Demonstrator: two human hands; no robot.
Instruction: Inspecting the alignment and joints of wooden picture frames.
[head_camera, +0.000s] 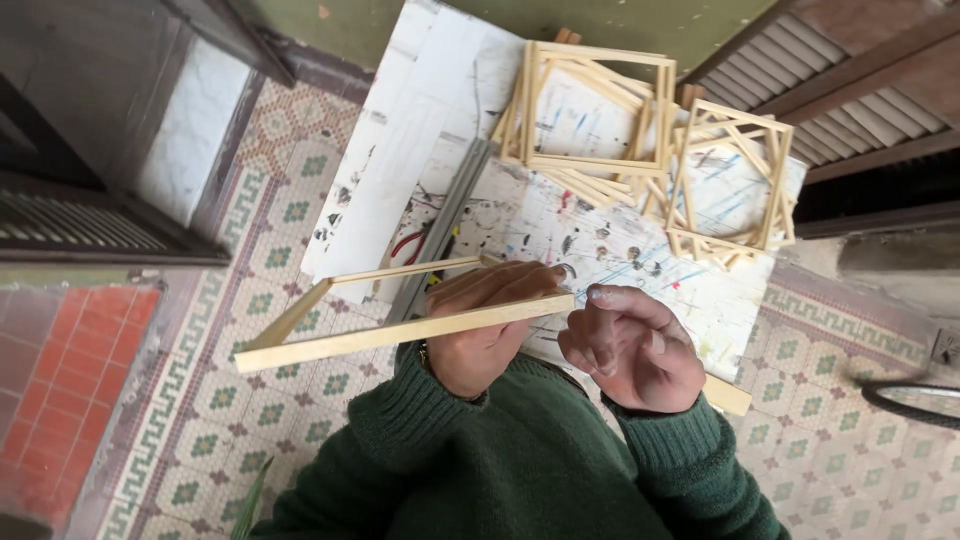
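Note:
My left hand (487, 325) grips a square frame of pale wooden strips (330, 328) by its right side, holding it level over the floor to the left of the table. My right hand (630, 345) is beside it, fingers curled, thumb and forefinger pinched together close to the frame's corner; whether something small is between them I cannot tell. Both arms wear dark green knitted sleeves. Below the right hand a piece of pale wood (728, 395) sticks out.
A white, paint-stained table (640, 250) stands ahead. Two stacks of similar wooden frames lie on it, one at the back middle (590, 110), one at the right (735, 180). Red-handled pliers (408, 245) lie near a grey metal bar (440, 235). Patterned tile floor (280, 250); a wheel (915, 400) at right.

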